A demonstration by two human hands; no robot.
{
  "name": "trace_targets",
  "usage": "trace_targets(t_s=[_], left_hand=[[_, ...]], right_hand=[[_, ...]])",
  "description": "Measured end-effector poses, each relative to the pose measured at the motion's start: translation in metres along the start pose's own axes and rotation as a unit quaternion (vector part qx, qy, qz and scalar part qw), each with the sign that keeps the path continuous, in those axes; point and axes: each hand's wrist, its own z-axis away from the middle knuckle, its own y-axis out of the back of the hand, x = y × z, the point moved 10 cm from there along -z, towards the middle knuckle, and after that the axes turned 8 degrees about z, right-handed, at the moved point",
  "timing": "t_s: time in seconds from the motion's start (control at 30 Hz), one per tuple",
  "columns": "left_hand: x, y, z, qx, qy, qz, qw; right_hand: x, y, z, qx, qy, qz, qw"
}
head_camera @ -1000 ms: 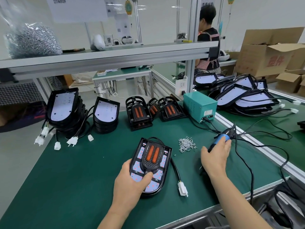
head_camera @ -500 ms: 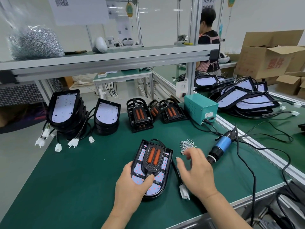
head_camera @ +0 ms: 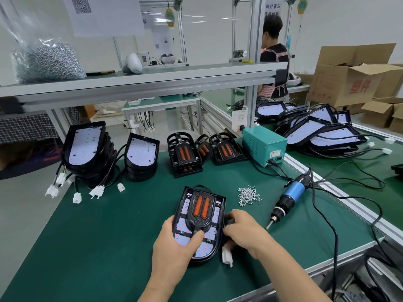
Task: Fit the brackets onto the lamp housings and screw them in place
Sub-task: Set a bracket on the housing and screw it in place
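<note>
In the lower centre of the frame, a lamp housing (head_camera: 214, 214) lies on the green counter (head_camera: 98, 236) with a bracket (head_camera: 201, 207) seated on it. The left hand (head_camera: 174, 249) grips its near end, thumb on the bracket. The right hand (head_camera: 246, 234) has its fingers curled round the housing's right rim. Loose screws (head_camera: 248, 196) and an electric screwdriver (head_camera: 290, 198) lie to the right.

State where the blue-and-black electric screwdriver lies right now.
In the head view, the blue-and-black electric screwdriver lies on the green mat, right of the small pile of silver screws and in front of the teal metal power box.
</note>
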Motion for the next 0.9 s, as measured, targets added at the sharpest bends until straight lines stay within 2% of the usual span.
trace_targets(t_s=[0.07, 0.17, 0.47, 0.67, 0.9], left_hand=[[0.000, 0.000, 0.000, -0.003, 0.001, 0.007, 1.000], [0.000, 0.001, -0.001, -0.006, 0.004, 0.017, 1.000], [0.000, 0.003, -0.001, -0.006, 0.001, 0.065, 0.998], [0.009, 0.012, 0.001, 0.056, -0.024, 0.056, 0.997], [0.002, 0.014, -0.003, 0.067, -0.008, 0.015, 0.998]], right_hand=[[0.003, -0.007, -0.001, -0.016, -0.013, -0.101, 0.995], [0.005, -0.010, -0.001, -0.031, -0.014, -0.163, 0.986], [-0.001, -0.012, 0.000, -0.014, 0.023, -0.160, 0.987], [-0.005, 0.008, 0.001, 0.069, 0.065, -0.143, 0.985], [-0.017, 0.043, 0.010, 0.121, 0.112, -0.187, 0.968]])
